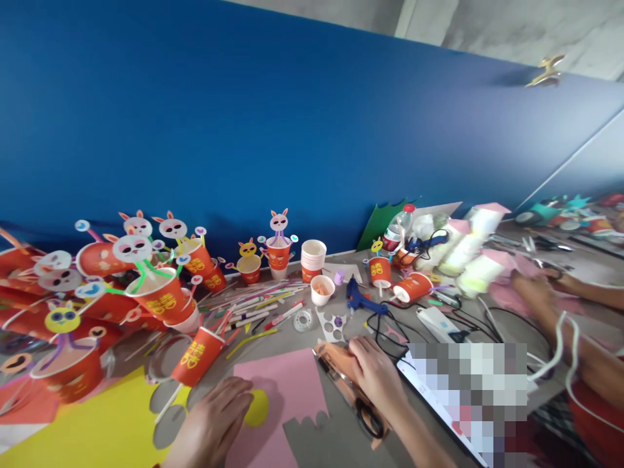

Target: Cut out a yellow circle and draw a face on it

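My left hand lies flat on a pink paper sheet, its fingers resting beside a small yellow paper circle. My right hand is closed over an orange, black-handled tool that looks like scissors, lying on the grey table just right of the pink sheet. A yellow sheet with round cut-outs lies to the left of my left hand. A red paper cup lies tipped over just above that hand.
Many red cup animals with paper faces crowd the left. A stack of cups, a blue glue gun, tape roll, pens and cables lie mid-table. Another person's arms work at the right. A blue wall stands behind.
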A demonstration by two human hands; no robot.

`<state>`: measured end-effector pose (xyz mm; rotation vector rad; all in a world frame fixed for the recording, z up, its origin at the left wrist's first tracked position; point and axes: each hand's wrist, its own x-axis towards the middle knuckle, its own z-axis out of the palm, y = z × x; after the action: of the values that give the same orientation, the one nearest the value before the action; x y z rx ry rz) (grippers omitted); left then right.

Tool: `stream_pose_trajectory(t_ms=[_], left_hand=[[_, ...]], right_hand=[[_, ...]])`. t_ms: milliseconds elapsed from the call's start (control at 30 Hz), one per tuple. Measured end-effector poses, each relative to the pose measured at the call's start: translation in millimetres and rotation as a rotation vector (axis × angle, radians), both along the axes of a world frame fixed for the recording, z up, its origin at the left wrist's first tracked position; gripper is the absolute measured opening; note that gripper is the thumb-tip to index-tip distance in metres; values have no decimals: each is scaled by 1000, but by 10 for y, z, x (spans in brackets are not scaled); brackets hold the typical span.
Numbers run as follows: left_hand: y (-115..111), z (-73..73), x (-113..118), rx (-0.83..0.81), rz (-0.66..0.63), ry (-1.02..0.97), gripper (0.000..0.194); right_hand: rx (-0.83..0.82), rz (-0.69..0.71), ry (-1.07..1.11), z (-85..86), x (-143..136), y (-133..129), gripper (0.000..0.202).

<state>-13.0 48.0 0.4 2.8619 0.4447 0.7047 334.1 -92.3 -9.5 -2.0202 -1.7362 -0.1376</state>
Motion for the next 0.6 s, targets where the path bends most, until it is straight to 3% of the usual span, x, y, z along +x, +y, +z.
stream_pose_trajectory(t_ms=[233,500,600], left_hand=[[17,0,-11,53,-18,-31,21],[10,56,9,96,6,-82,22],[0,85,24,88,-2,-78,23]], right_hand=[[-32,-1,-12,16,40,81,31],[-141,38,117,298,325,339,29],[-226,51,117,404,450,486,38]])
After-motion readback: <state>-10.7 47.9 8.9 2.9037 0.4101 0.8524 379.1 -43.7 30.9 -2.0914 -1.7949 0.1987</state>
